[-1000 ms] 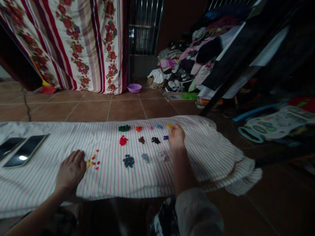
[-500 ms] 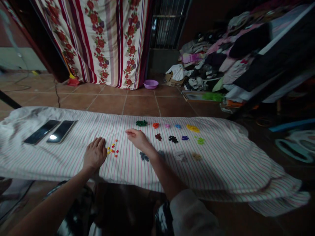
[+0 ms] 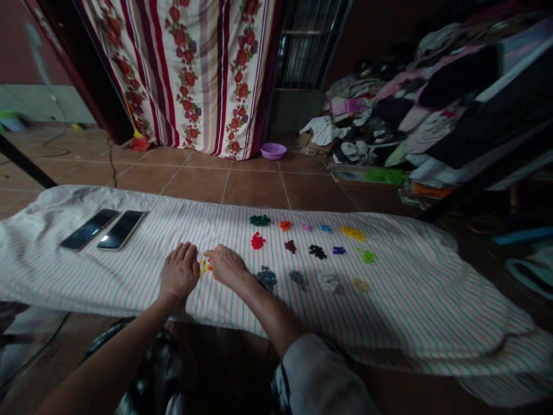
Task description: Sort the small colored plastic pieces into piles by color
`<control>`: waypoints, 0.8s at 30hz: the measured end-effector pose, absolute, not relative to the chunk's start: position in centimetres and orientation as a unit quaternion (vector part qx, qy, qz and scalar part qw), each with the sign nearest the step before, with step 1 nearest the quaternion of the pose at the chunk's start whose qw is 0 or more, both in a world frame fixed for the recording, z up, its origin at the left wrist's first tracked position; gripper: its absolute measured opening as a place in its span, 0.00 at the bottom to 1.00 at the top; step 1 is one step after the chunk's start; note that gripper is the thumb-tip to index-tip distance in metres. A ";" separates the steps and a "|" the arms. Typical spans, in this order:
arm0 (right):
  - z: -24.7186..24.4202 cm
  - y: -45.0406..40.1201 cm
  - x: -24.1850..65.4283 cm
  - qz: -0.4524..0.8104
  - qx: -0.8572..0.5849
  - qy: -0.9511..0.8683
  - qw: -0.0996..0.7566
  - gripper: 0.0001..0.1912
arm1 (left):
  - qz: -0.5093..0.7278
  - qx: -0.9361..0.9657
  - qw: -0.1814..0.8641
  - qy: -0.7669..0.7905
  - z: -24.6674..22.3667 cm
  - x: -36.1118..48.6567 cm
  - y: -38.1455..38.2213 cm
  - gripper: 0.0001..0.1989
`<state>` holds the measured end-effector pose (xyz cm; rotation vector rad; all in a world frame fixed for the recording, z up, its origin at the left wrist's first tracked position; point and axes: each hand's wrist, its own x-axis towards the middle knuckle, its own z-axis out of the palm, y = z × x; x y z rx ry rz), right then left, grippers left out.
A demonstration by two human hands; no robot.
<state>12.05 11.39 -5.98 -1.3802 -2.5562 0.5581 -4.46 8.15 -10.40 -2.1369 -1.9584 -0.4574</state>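
My left hand [image 3: 179, 271] lies flat on the striped cloth [image 3: 142, 276], fingers slightly apart, just left of a few small yellow, orange and red pieces [image 3: 204, 266]. Over the right part of those pieces is my right hand [image 3: 224, 265], fingertips down among them; whatever is between its fingers is too small to make out. To the right are sorted piles: red [image 3: 258, 240], dark green [image 3: 260, 220], orange [image 3: 285, 225], yellow [image 3: 353, 233], black [image 3: 317, 251], brown [image 3: 290, 246] and dark grey [image 3: 266, 278], the last beside my right forearm.
Two phones [image 3: 90, 229] lie at the cloth's left. More piles, pink, blue, lime [image 3: 368, 256], light grey [image 3: 329, 282] and tan, sit at the right. Beyond are a purple basin [image 3: 273, 151], a floral curtain [image 3: 185, 75] and heaped clothes [image 3: 389, 109].
My right hand has moved left and down, from beside the red pile to the small mixed pieces. The red pile is now uncovered. The whole view has shifted slightly.
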 end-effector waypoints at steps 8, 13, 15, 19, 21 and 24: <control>-5.8 12.0 11.8 0.196 -0.488 -0.848 0.072 0.14 | -0.159 -0.731 0.131 -0.651 -10.9 -4.8 8.3 0.21; -5.5 11.9 11.6 0.218 -0.511 -0.827 0.094 0.13 | -0.163 -0.732 0.136 -0.648 -10.9 -4.8 8.3 0.20; -5.6 11.9 11.6 0.222 -0.511 -0.824 0.105 0.13 | -0.161 -0.732 0.135 -0.648 -10.9 -4.8 8.3 0.20; -6.1 11.8 12.0 0.233 -0.506 -0.823 0.110 0.12 | -0.154 -0.733 0.127 -0.650 -10.8 -4.7 8.3 0.20; -6.1 11.8 12.2 0.228 -0.507 -0.824 0.107 0.13 | -0.153 -0.733 0.127 -0.651 -10.8 -4.7 8.3 0.20; -5.8 11.8 12.2 0.216 -0.510 -0.827 0.094 0.14 | -0.153 -0.731 0.129 -0.652 -10.9 -4.7 8.3 0.21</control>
